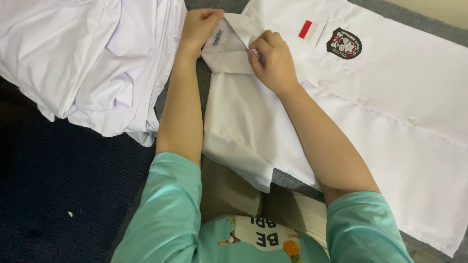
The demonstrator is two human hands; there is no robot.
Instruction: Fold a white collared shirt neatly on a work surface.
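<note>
I see the white shirt spread flat on the grey floor mat, collar at the far edge, hem near me, its long axis slanting from far-left to near-right. My left hand pinches the collar at its left end; my right hand presses fingertips on the collar's fold. I judge the cloth light, limp and easily creased; collar and shoulder seams look the firmest holds. A heap of white garments lies left.

A person's left hand and right hand pinch the collar of a white shirt; a heap of white garments lies at ten o'clock.
</note>
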